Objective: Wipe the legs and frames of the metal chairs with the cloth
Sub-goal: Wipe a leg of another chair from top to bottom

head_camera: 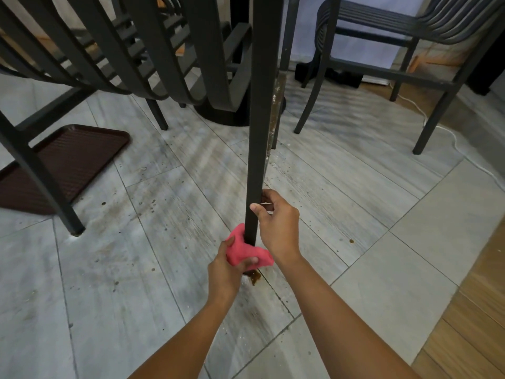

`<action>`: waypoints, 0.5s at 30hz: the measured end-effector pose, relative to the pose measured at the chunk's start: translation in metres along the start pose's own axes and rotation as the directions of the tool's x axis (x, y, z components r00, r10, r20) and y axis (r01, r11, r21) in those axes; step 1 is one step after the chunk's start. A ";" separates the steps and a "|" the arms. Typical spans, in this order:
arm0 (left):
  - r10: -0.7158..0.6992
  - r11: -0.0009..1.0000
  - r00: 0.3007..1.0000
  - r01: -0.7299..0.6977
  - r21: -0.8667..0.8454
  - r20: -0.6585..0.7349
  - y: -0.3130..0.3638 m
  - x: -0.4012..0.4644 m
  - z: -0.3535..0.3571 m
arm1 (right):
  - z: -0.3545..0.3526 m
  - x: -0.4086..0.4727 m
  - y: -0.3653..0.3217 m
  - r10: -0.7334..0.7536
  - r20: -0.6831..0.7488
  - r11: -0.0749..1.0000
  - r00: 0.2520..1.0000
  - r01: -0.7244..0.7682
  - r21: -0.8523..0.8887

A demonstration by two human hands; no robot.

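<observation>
Around the chair leg (258, 132), both hands: left (228, 269) pinches cloth (246, 253).

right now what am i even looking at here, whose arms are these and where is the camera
There is no machine here. The camera sits on a person's head and looks forward and down, so the two bare arms reaching in from the bottom are that person's own. The left hand holds a pink cloth wrapped around the bottom of a black metal chair leg. The right hand has its grip on the same leg just above the cloth. Below is a grey tiled floor with brown spots and a stain at the leg's foot. A dark brown tray lies on the floor at left, and another chair stands at upper right.
</observation>
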State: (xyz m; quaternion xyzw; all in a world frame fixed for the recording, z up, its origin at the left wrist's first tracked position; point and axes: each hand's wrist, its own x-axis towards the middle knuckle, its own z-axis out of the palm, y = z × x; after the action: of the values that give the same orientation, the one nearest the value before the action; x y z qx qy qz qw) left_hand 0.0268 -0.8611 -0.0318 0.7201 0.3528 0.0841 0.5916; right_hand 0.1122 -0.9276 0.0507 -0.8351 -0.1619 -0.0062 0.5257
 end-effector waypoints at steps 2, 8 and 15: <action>0.009 1.000 1.000 -0.009 0.003 -0.018 -0.004 0.004 0.003 | 0.001 0.000 0.001 -0.007 -0.004 1.000 1.000 0.007 0.004; 0.032 0.999 0.998 -0.030 0.029 -0.046 -0.021 0.016 0.017 | 0.002 0.002 0.007 -0.053 -0.014 0.999 0.998 0.053 -0.006; 0.098 0.990 0.995 -0.099 0.103 0.013 -0.035 0.028 0.016 | 0.003 0.002 0.009 -0.055 -0.028 0.998 0.998 0.055 0.015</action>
State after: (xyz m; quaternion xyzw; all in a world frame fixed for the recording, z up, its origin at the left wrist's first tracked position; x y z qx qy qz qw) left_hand 0.0414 -0.8550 -0.0767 0.7668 0.3184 0.0921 0.5497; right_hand 0.1164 -0.9277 0.0414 -0.8261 -0.1774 -0.0310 0.5340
